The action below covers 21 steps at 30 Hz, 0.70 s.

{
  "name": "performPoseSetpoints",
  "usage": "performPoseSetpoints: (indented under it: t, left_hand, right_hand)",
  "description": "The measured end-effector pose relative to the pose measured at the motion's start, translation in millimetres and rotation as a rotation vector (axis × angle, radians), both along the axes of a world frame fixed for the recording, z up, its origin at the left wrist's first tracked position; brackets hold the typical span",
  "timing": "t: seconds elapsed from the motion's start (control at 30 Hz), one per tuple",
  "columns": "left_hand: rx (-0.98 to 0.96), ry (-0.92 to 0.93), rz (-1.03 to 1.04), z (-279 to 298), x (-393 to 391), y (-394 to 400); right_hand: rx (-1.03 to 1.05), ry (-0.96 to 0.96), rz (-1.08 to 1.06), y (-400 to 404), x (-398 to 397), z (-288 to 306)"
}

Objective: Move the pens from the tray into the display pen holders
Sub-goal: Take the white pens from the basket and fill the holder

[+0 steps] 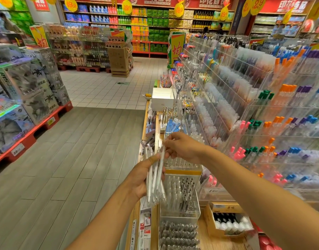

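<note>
My left hand (139, 179) grips a bundle of clear white pens (155, 179), held upright over the front edge of the shelf. My right hand (182, 147) pinches the top of one pen in that bundle, at about its upper end. Just right of the bundle stand clear acrylic display pen holders (180, 193), partly filled with pens. No tray is clearly visible.
Tiered acrylic racks (263, 114) of coloured pens rise on the right. A white box (162, 98) sits further along the shelf, a cardboard box of bottles (227, 222) near me. Boxed toys on red pallets (28, 105) line the left; the aisle floor lies between.
</note>
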<state>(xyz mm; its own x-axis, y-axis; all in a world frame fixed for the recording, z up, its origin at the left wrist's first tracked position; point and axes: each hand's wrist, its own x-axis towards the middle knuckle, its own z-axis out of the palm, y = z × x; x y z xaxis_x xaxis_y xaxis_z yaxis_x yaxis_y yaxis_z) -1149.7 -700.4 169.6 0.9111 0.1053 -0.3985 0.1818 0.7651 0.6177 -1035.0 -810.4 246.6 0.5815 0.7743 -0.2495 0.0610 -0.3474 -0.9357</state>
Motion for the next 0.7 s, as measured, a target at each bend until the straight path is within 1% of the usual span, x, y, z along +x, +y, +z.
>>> performPoseSetpoints:
  t: [0.03,0.07,0.1,0.2,0.27,0.37,0.43,0.63,0.7]
  left_hand:
    - [-0.007,0.025,0.034,0.3,0.7,0.9]
    - [-0.012,0.055,0.064,0.4,1.3,2.0]
    - [-0.028,0.081,0.084,0.1,1.3,3.1]
    - [-0.075,0.155,0.112,-5.6,-0.2,5.8]
    - [-0.057,0.189,0.116,-10.1,-1.1,5.9]
    - [-0.044,0.204,0.119,-13.0,-1.0,4.5]
    - [-0.039,0.211,0.115,-13.0,-0.5,5.0]
    - [-0.004,0.238,0.122,-12.8,-2.8,9.4]
    - [0.016,0.254,0.142,-13.8,-3.4,9.9]
  right_hand:
    - [0.052,0.005,-0.033,-2.1,3.5,5.2]
    - [0.093,-0.033,-0.071,-4.0,8.0,9.9]
    - [0.116,-0.120,-0.110,-5.7,12.9,14.1]
    - [0.096,-0.488,-0.182,-7.8,23.9,20.6]
    - [0.059,-0.664,-0.159,-7.4,25.6,18.6]
    - [0.011,-0.811,-0.099,-7.5,23.7,7.5]
    - [-0.006,-0.876,-0.072,-7.0,23.6,0.6]
    - [-0.064,-0.877,-0.019,-3.5,27.7,-7.5]
    - [-0.128,-0.932,0.001,-0.6,28.7,-10.6]
